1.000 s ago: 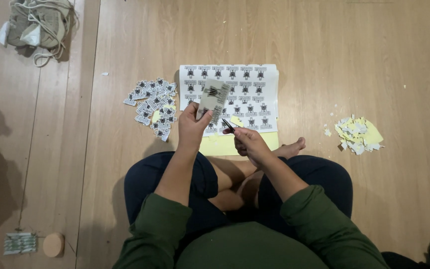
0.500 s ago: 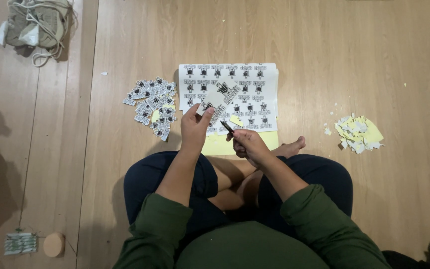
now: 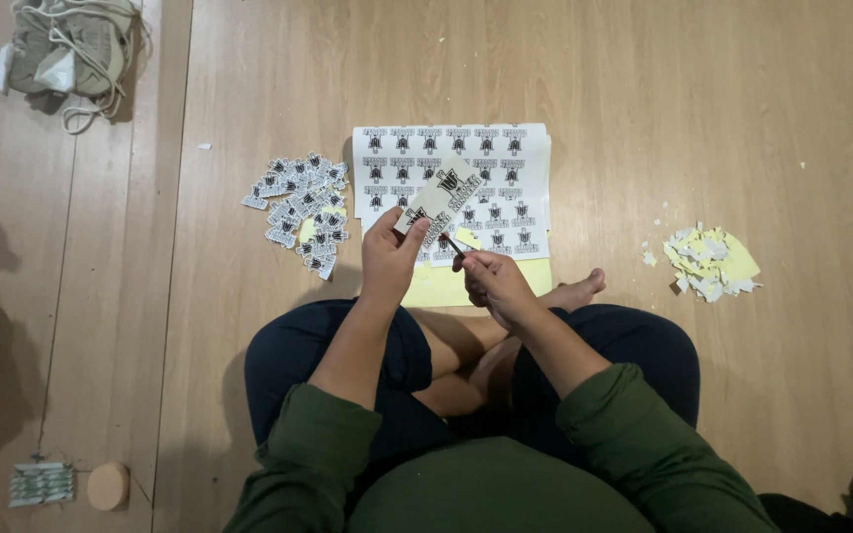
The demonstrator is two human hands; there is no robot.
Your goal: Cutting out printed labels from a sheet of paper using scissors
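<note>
the floor is smooth, pale wood planks with a soft sheen. the printed sheet, the strip and the cut pieces look like matt paper, as do the yellow scraps. the sleeves are soft green cloth.

lighting: warm, even indoor light from above, moderately bright. wooden floor evenly lit, soft sheen at far right, no hard glare. shadows: broad soft dark patch on left floor planks; faint shadow under printed sheet edge. focus: centre sharp, small print on sheet smeared. edges: mild wide-angle bend, slight softness and darkening in near corners.
</note>
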